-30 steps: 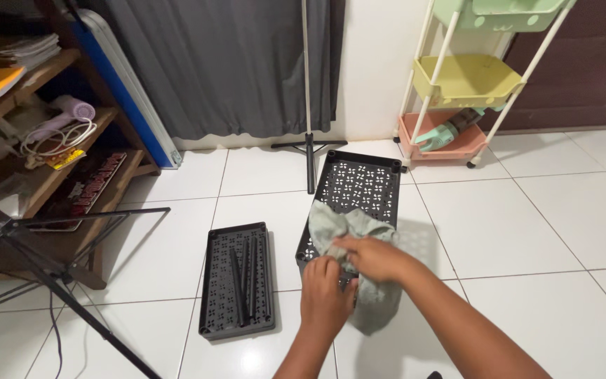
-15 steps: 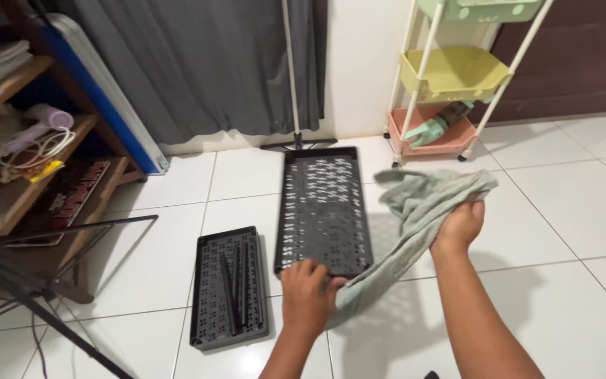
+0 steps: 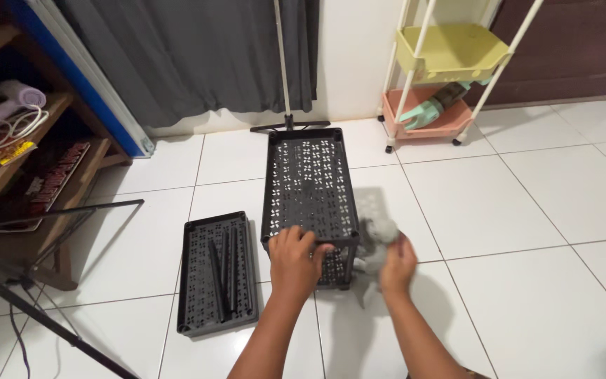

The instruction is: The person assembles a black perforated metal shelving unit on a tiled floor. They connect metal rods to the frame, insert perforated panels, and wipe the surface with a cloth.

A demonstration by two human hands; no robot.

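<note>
Grey cloth [image 3: 376, 235] bunched in right hand [image 3: 398, 263] fingers, left hand [image 3: 294, 261] fingers clamped on black rack [image 3: 310, 189]

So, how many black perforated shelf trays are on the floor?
2. One black shelf rack stands raised in the middle, with the left hand on its near edge. A flat black tray lies to its left, holding black rods. More trays may be hidden beneath.

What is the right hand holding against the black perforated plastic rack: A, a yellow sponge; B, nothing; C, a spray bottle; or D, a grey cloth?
D: the right hand holds a bunched grey cloth at the near right corner of the black perforated plastic rack.
</note>
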